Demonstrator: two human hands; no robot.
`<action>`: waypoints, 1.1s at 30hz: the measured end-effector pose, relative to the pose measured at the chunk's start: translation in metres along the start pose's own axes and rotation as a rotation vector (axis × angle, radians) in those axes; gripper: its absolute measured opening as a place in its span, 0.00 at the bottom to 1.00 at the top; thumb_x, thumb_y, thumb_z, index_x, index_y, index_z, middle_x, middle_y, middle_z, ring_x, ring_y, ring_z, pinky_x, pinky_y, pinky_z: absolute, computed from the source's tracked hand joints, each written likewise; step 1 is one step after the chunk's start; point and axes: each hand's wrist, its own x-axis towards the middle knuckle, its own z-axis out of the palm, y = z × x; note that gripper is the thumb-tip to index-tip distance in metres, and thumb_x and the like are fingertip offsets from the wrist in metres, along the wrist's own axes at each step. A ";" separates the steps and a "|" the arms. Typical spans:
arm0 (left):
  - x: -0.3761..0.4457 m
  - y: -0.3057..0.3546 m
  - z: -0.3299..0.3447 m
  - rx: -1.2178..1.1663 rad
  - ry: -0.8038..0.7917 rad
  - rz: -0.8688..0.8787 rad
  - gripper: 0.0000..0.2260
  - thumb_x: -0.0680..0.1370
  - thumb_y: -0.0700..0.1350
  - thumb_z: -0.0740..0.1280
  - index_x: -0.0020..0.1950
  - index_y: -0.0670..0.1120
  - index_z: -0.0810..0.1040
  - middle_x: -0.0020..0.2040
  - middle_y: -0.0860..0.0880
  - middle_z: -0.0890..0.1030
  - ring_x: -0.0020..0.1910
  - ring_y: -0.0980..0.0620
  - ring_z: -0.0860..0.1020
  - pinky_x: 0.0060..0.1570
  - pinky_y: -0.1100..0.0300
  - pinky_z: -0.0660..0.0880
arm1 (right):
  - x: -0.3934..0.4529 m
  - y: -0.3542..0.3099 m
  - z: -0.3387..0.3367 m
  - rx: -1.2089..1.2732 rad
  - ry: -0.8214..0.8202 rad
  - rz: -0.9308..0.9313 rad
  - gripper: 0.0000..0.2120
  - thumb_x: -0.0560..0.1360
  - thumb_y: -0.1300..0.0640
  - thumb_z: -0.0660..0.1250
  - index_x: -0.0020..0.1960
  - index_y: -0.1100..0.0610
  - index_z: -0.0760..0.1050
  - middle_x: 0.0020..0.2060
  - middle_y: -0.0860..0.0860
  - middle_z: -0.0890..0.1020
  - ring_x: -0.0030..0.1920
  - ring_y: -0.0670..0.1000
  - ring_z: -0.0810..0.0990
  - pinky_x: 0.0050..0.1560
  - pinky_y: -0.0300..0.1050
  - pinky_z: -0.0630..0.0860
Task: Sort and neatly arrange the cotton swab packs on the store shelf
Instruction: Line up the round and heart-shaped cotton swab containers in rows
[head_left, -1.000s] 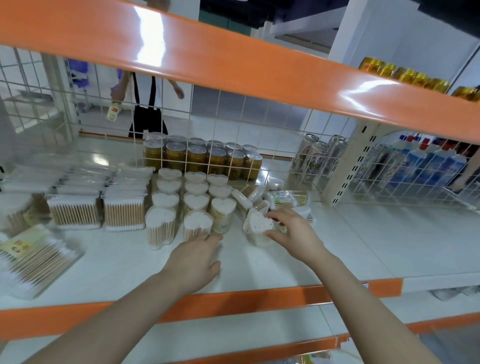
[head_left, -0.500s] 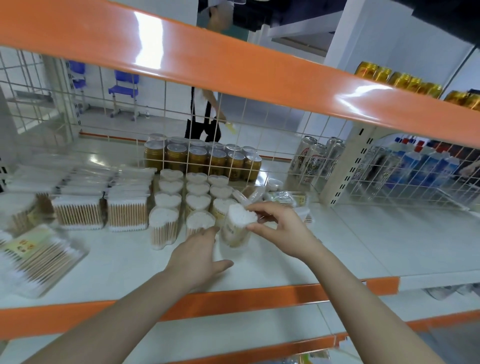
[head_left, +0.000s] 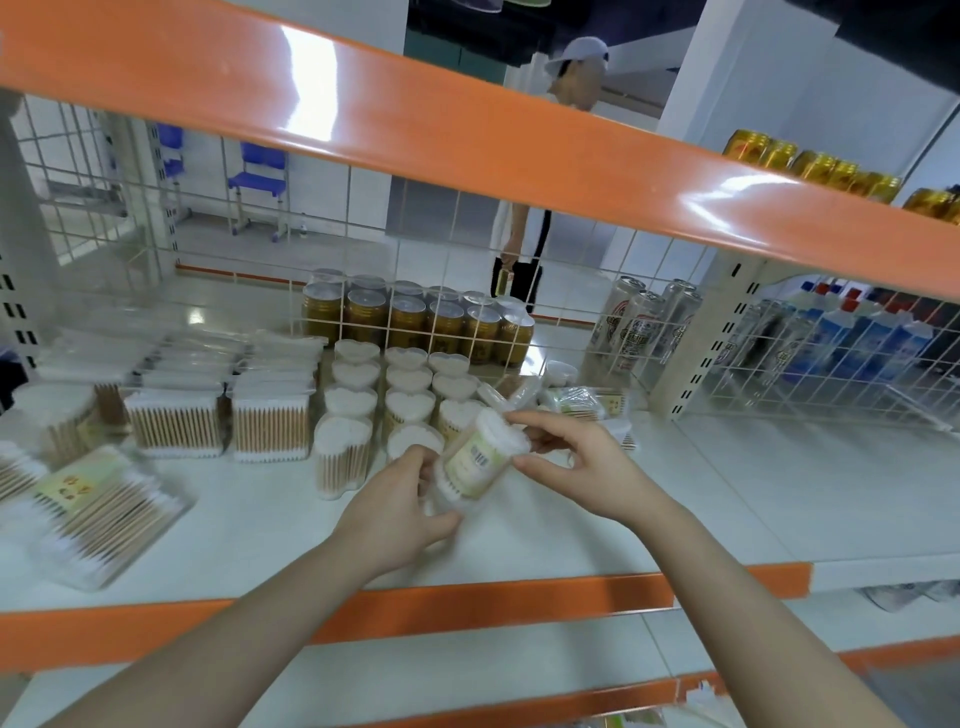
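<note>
clear plastic shows the white tips inside the heart-shaped swab tub (head_left: 480, 460), which is lifted off the shelf (head_left: 727, 499) and tilted, its top leaning up and to the right, a pale green label facing the camera. both hands share it. the left hand (head_left: 395, 512) has its grip grasping the tub's lower end, fingers curled under the base and thumb beside it. the right hand (head_left: 582, 465) has its grip grasping the upper end, forefinger over the rim and thumb against the side just below, so the tub sits between the two grips, hovering just in front of the standing tubs.

behind it, rows of matching heart-shaped tubs (head_left: 402, 387) stand upright in three files running back toward the wire grid (head_left: 452, 312). the left file's front tub (head_left: 342, 454) stands just left of the left hand. further left, square swab boxes (head_left: 270, 423) sit side by side, and flat swab packs (head_left: 98, 512) lie askew near the shelf's front left edge. to the right of the files, a few loose packs (head_left: 579, 402) lie jumbled on their sides.

beyond the grid stand gold cans (head_left: 415, 319) and silver cans (head_left: 644, 322). a person in a white cap (head_left: 576, 67) stands in the aisle behind, partly hidden by the orange beam (head_left: 467, 135).
</note>
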 end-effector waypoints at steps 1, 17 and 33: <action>-0.001 0.000 -0.001 -0.012 0.004 0.005 0.22 0.69 0.50 0.72 0.60 0.50 0.68 0.50 0.56 0.73 0.48 0.57 0.73 0.48 0.61 0.73 | -0.001 0.001 -0.001 -0.021 -0.007 -0.001 0.19 0.73 0.58 0.70 0.62 0.48 0.73 0.48 0.43 0.79 0.49 0.39 0.76 0.53 0.31 0.72; -0.005 0.006 -0.017 -0.259 -0.030 0.128 0.25 0.69 0.36 0.70 0.60 0.53 0.66 0.47 0.50 0.72 0.40 0.57 0.72 0.42 0.66 0.72 | -0.004 0.018 0.015 0.275 0.045 0.184 0.13 0.73 0.60 0.70 0.54 0.46 0.77 0.49 0.63 0.79 0.45 0.54 0.78 0.53 0.47 0.76; 0.010 0.004 -0.030 -0.312 0.119 0.076 0.15 0.75 0.38 0.67 0.61 0.47 0.77 0.49 0.42 0.81 0.47 0.45 0.79 0.46 0.62 0.77 | -0.009 0.003 0.032 0.350 -0.162 0.215 0.22 0.71 0.70 0.69 0.61 0.53 0.73 0.54 0.56 0.79 0.41 0.43 0.76 0.44 0.33 0.73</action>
